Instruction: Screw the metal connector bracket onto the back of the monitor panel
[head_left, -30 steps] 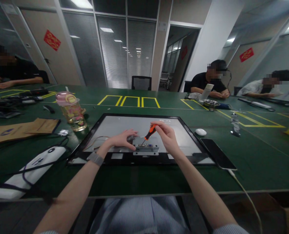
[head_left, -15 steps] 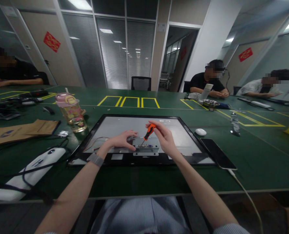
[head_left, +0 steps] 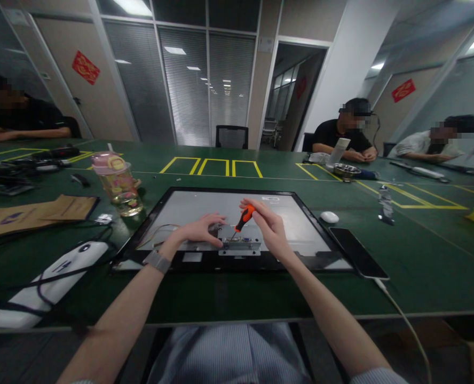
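Right hand gripping screwdriver, phone just beside panel right edge

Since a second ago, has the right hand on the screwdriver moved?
Yes, slightly. The right hand has shifted left above the metal bracket, its fingers now capping the top of the orange screwdriver.

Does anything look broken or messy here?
The screen panel lies flat with its bare metal back showing, and thin loose wires spill out at its left side. The right hand holds a screwdriver to its port bracket.
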Demonstrator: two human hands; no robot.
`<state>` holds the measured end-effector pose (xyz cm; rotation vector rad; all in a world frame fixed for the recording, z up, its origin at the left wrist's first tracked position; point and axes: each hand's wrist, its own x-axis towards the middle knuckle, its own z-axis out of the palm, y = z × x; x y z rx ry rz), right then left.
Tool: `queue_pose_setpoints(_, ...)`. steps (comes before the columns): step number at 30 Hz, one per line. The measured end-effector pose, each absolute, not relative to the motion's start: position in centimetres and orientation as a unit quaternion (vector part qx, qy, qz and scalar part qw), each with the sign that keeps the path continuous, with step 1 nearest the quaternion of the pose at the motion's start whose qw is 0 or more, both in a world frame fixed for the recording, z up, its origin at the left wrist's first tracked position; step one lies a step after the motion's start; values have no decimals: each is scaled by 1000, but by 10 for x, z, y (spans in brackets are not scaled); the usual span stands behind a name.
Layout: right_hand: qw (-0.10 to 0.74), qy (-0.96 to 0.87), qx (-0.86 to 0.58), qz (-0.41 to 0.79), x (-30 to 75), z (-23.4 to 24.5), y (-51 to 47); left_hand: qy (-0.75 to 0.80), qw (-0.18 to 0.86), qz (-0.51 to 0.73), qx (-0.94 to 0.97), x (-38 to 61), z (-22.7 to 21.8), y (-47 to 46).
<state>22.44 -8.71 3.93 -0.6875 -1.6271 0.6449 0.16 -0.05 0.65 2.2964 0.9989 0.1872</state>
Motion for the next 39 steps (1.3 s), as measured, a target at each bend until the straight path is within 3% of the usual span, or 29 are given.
queue_pose_setpoints(8, 646, -636, -315, 282, 224, 30, -78, 379, 308, 63, 870, 1, 8, 0)
queue_pose_setpoints(16, 613, -634, -261, 392, 227, 30, -75, 379, 309, 66, 870, 1, 6, 0)
queue_pose_setpoints(35, 623, -594, -294, 415, 226, 30, -74, 378, 309, 71, 870, 1, 5, 1)
queue_pose_setpoints(39, 619, -634, -300, 353, 227, 31, -76, 379, 306, 69, 871, 2, 8, 0)
